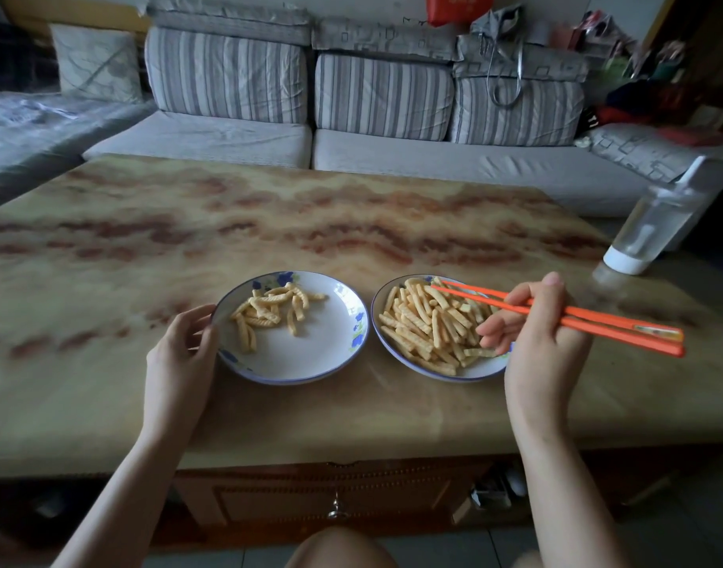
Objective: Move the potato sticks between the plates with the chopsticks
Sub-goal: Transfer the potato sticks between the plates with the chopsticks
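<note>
By the table's (269, 223) front edge, few potato sticks (429, 325) lie on the left plate (310, 346), a heap on the right plate (474, 373): most seemingly remain. The right hand (544, 342) grips the chopsticks (556, 313), tips empty; the left hand (179, 346) pinches the left plate's rim.

Two plates side by side at frame centre on the table (146, 248), left plate (322, 346) holding few potato sticks (269, 313), right plate (474, 373) heaped, bottle (654, 223) at right edge, sofa (392, 153) behind
</note>
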The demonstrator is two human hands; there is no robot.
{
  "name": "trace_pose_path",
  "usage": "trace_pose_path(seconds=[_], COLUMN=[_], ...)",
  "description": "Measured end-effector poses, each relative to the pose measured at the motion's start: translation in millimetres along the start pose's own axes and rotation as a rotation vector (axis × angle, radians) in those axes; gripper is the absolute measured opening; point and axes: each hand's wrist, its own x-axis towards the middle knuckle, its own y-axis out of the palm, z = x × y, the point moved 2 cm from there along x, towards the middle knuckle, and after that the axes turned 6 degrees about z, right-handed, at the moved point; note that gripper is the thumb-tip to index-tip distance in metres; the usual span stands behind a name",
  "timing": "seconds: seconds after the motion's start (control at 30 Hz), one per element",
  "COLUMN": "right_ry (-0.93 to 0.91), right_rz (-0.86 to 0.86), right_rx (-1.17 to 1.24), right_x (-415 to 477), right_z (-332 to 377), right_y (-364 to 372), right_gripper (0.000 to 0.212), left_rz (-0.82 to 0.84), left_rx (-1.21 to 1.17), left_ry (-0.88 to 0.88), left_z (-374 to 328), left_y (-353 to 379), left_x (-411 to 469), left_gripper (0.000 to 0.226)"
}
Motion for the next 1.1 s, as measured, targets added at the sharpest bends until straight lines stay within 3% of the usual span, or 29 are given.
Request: trace_pose_path(seconds=[0.1, 0.23, 0.37, 0.5, 0.87, 1.1], right_ry=[0.004, 0.078, 0.044, 0.063, 0.119, 0.092], right_rz=[0.061, 0.289, 0.534, 0.648, 0.504, 0.230], right_rx=[0.068, 0.151, 0.087, 0.085, 0.082, 0.114], right_x=[-8, -29, -51, -63, -61, -29], right_z=[4, 0, -9, -14, -8, 5], right_y=[10, 40, 71, 91, 81, 40], right_gripper=[0.042, 0.044, 0.039, 0.034, 0.043, 0.045], left_rz=[-0.002, -0.003, 0.000, -0.006, -0.004, -0.002], left_rx=[0.001, 0.005, -0.005, -0.011, -0.027, -0.015], left_ry=[-0.006, -0.006, -0.005, 0.000, -0.012, -0.017], left_z=[1, 1, 0, 1, 3, 2], left_y=[0, 0, 1, 1, 0, 0], left_x=[0, 1, 1, 0, 1, 1], left_gripper=[0.029, 0.030, 0.030, 0.028, 0.028, 0.029])
